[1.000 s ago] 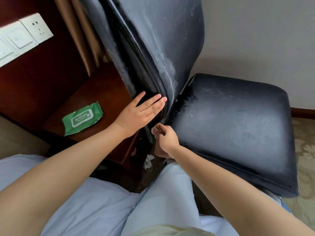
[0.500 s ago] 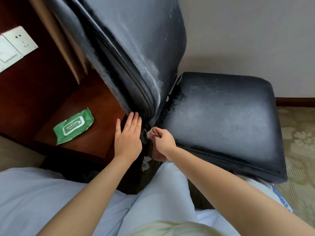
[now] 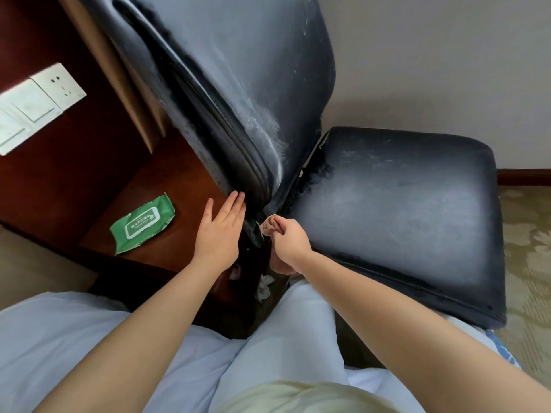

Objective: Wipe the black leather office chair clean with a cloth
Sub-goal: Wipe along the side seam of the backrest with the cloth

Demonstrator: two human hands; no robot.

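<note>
The black leather office chair [image 3: 387, 210] fills the upper middle and right of the frame: its backrest [image 3: 238, 84] rises steeply from the centre toward the top edge, and its seat [image 3: 402, 216] spreads out to the right. Both surfaces carry a pale, dusty film with faint streaks. At the centre of the frame, where backrest meets seat, the right hand [image 3: 290, 241] pinches a small brownish cloth [image 3: 269, 225] between thumb and curled fingers, holding it against the lower edge of the backrest. More of the cloth hangs below the hand. Just to its left, the left hand [image 3: 220, 234] lies flat with straight fingers, its fingertips [image 3: 237, 196] touching the dark rear rim of the backrest and holding nothing. Left of centre, a green wet-wipe pack [image 3: 141, 223] rests on the dark red wooden tabletop [image 3: 179, 180]. White wall switches and a socket [image 3: 32, 105] sit at the left edge. A crumpled white tissue [image 3: 264, 286] lies on the floor below the hands. The person's pale trousers [image 3: 283, 338] cover the bottom of the frame, and patterned carpet [image 3: 527, 263] shows at the right
</note>
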